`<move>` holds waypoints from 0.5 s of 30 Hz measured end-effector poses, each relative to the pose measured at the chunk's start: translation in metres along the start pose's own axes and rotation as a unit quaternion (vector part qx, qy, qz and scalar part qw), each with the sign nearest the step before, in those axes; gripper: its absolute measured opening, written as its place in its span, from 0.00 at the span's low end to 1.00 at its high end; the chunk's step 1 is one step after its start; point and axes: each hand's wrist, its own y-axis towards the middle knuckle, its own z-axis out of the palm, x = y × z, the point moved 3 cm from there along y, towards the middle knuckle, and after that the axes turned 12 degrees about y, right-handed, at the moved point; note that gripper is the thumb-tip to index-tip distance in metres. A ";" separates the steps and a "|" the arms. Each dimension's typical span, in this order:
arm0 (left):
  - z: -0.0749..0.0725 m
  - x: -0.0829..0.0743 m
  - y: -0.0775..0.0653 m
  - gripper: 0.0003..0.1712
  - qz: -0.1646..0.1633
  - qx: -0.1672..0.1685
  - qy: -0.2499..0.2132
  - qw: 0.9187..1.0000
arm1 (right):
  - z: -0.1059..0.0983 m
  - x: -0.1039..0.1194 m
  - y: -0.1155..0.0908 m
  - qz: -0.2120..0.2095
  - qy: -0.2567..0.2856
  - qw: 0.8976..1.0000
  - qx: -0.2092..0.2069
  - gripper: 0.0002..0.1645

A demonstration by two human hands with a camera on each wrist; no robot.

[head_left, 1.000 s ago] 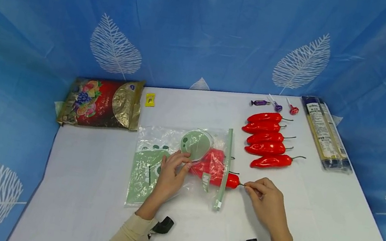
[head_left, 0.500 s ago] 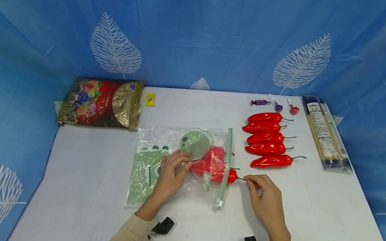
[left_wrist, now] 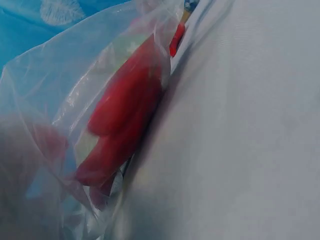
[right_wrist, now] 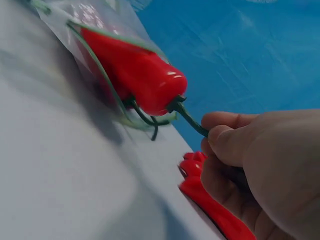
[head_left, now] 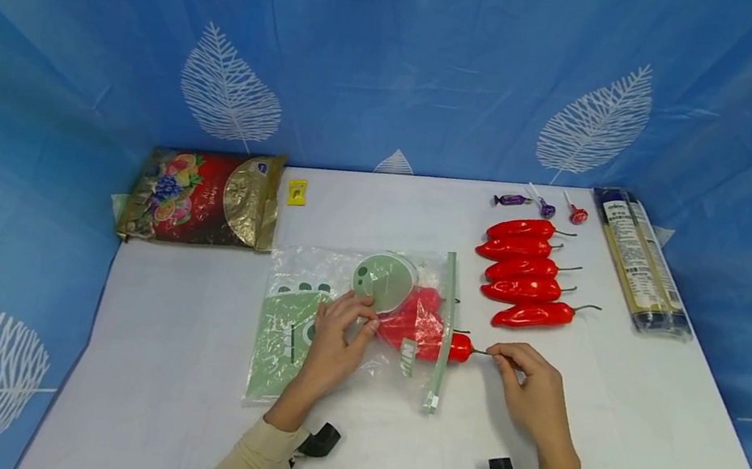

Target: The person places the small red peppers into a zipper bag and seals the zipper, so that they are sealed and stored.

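In the middle of the table lies a clear zip bag [head_left: 299, 255] with green print, its green-edged mouth facing right. Several red chili peppers [left_wrist: 125, 95] are inside it. My left hand [head_left: 337, 339] holds the bag's upper film near the peppers; in the left wrist view it is blurred behind the plastic. Between thumb and forefinger, my right hand [head_left: 536, 391] pinches the green stem of a red chili pepper [right_wrist: 150, 80]. That pepper lies mostly inside the bag, its stem end sticking out of the mouth. Another stem [right_wrist: 145, 117] pokes out beside it.
Several red peppers [head_left: 522, 289] lie in a column right of the bag. Behind them are a purple wrapped candy [head_left: 512, 200] and two lollipops [head_left: 577, 215]. Long packets [head_left: 637, 264] lie far right, a red-gold bag [head_left: 204, 199] and a yellow candy [head_left: 296, 192] back left.
My right hand, still pinching the stem, has shifted slightly away from me and the pepper's stem end with it. My left hand stays in place on the bag.
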 end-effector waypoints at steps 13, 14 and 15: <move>0.009 -0.001 -0.003 0.05 0.016 0.028 0.038 0.999 | 0.034 0.009 0.001 0.038 0.040 0.997 0.052 0.10; 0.009 -0.002 -0.003 0.05 0.015 0.027 0.039 0.999 | 0.034 0.009 0.001 0.046 0.043 0.997 0.049 0.10; 0.009 -0.002 -0.004 0.05 0.016 0.025 0.041 0.999 | 0.035 0.009 0.001 0.054 0.047 0.996 0.045 0.09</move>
